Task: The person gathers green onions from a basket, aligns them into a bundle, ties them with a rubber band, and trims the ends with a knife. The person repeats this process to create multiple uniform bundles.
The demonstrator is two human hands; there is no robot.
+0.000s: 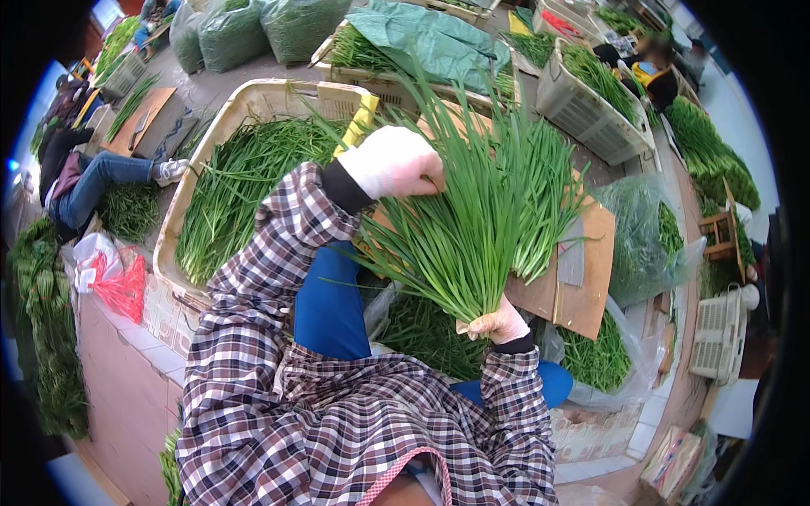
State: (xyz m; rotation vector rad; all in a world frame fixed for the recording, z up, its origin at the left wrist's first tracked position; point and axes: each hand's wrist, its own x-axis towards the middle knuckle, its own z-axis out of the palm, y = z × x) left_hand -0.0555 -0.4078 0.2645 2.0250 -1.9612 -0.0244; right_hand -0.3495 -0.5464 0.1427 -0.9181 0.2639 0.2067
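My right hand (pixel 497 324), in a pale glove, grips a fanned bunch of Chinese chives (pixel 468 240) near its stem base. The long green leaves spread up and away from it. My left hand (pixel 398 163), in a white glove, is at the left edge of the leaves, with its fingers closed on some blades; its fingertips are partly hidden. Just beyond the bunch, more cut chives (pixel 541 190) lie on a wooden board (pixel 588 265). A flat grey metal blade (pixel 571 256) rests on this board, partly covered by the chives.
To the left stands a cream plastic crate (pixel 190 171) filled with loose chives. Another crate (pixel 373 82) under a green tarp (pixel 436 44) is ahead. A clear plastic bag of greens (pixel 639 234) sits right of the board. Red ties (pixel 120 288) lie at left. Other people work nearby.
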